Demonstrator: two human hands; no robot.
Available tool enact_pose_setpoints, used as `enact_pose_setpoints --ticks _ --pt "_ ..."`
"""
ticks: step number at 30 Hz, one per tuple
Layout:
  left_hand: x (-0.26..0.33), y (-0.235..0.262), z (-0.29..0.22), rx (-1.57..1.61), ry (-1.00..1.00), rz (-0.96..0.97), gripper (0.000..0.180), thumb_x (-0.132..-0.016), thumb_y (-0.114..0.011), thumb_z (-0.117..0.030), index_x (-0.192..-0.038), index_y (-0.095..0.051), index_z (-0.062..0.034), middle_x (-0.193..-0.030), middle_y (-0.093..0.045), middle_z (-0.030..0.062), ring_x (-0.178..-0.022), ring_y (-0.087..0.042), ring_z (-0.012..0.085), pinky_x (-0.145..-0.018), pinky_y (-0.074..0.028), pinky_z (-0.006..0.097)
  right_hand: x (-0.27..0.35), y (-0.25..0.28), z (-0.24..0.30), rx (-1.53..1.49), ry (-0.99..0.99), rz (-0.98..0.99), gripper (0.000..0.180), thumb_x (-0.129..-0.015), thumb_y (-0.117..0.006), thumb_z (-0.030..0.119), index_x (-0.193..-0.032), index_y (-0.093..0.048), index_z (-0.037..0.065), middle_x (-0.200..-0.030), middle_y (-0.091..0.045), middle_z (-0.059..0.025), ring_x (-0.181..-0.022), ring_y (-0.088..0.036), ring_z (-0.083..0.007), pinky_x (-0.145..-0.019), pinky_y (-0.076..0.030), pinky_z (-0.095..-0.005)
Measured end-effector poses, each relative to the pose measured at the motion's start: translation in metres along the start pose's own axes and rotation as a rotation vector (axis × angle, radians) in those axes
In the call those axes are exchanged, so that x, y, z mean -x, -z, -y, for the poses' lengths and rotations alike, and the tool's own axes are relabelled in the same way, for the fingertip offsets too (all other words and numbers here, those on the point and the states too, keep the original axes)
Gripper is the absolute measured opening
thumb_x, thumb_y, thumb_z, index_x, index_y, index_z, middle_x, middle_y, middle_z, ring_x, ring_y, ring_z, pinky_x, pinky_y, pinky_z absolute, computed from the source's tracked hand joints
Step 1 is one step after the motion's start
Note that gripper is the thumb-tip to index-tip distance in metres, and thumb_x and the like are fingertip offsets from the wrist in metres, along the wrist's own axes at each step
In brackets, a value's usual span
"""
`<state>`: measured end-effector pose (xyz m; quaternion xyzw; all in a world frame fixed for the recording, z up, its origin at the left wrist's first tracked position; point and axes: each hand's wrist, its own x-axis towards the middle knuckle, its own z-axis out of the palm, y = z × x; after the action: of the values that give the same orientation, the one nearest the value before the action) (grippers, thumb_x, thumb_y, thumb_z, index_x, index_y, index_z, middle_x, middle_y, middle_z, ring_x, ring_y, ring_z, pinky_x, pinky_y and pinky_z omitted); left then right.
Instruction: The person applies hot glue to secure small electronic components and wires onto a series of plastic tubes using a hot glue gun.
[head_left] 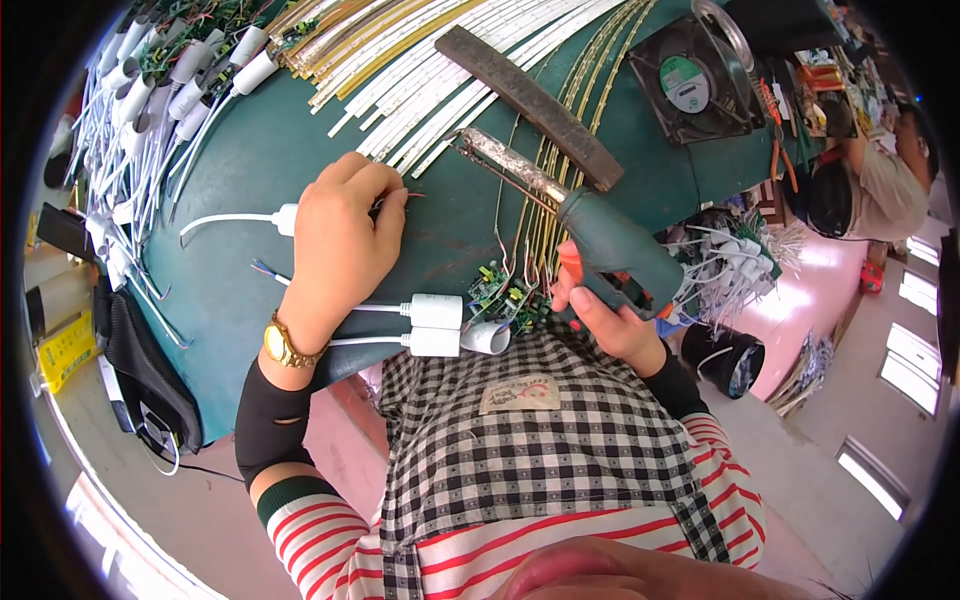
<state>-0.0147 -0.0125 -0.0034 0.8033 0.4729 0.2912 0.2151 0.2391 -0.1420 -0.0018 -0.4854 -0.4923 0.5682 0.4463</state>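
My right hand (615,325) grips a soldering gun (620,235) with a dark green body, orange-red parts and a worn metal barrel. Its barrel points up and left, across thin yellowish strips. Over the green table, my left hand (350,225) has its fingers pinched together near the ends of white LED strips (440,95). A thin reddish wire shows beside the fingertips; what they hold is mostly hidden. Partly behind this hand lies a white cylinder (287,219) with a cable. Nearer me are white cylindrical housings (436,311) with cables, beside small green circuit boards (500,295).
A dark metal bar (530,105) lies across the strips. At the back right stands a square fan (690,85), with orange-handled pliers (780,145) beside it. White housings with cables (190,90) pile up at the left. Another person (890,185) sits at the far right.
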Motion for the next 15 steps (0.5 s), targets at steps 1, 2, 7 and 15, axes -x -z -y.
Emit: enact_pose_setpoints --ticks 1,2,7,15 --pt "-0.001 0.0 -0.001 0.011 0.037 0.016 0.008 -0.074 -0.067 -0.004 -0.073 -0.06 -0.0044 -0.073 -0.056 0.0088 -0.07 -0.058 0.0287 -0.062 -0.045 0.037 0.0 0.002 -0.001 -0.002 -0.003 0.001 0.043 -0.092 -0.056 0.011 -0.132 -0.046 0.0 -0.089 -0.058 -0.0082 -0.077 -0.059 -0.0161 -0.076 -0.051 -0.0339" --pt "-0.002 -0.001 -0.001 0.009 0.041 0.017 0.008 -0.074 -0.067 -0.004 -0.073 -0.06 -0.0044 -0.073 -0.056 0.0088 -0.07 -0.058 0.0287 -0.062 -0.045 0.037 -0.001 0.004 -0.003 0.063 0.013 0.023 0.042 -0.092 -0.056 0.011 -0.132 -0.046 0.0 -0.089 -0.058 -0.0083 -0.077 -0.059 -0.0161 -0.075 -0.051 -0.0338" --pt "-0.005 -0.014 0.0 -0.027 0.079 -0.131 0.011 -0.07 -0.067 -0.004 -0.068 -0.056 -0.0059 -0.064 -0.055 0.0068 -0.059 -0.057 0.0265 -0.054 -0.044 0.037 -0.003 0.001 -0.009 0.068 0.052 0.049 0.042 -0.092 -0.056 0.01 -0.132 -0.046 0.0 -0.087 -0.057 -0.0087 -0.075 -0.058 -0.0161 -0.071 -0.051 -0.0328" --pt "-0.006 -0.019 0.005 -0.106 0.001 -0.112 0.011 -0.069 -0.068 -0.005 -0.065 -0.057 -0.0072 -0.064 -0.056 0.0055 -0.059 -0.057 0.0254 -0.053 -0.045 0.036 0.003 0.012 -0.017 0.186 0.085 0.168 0.045 -0.09 -0.055 0.006 -0.134 -0.044 0.0 -0.09 -0.057 -0.0113 -0.075 -0.058 -0.017 -0.068 -0.05 -0.0315"
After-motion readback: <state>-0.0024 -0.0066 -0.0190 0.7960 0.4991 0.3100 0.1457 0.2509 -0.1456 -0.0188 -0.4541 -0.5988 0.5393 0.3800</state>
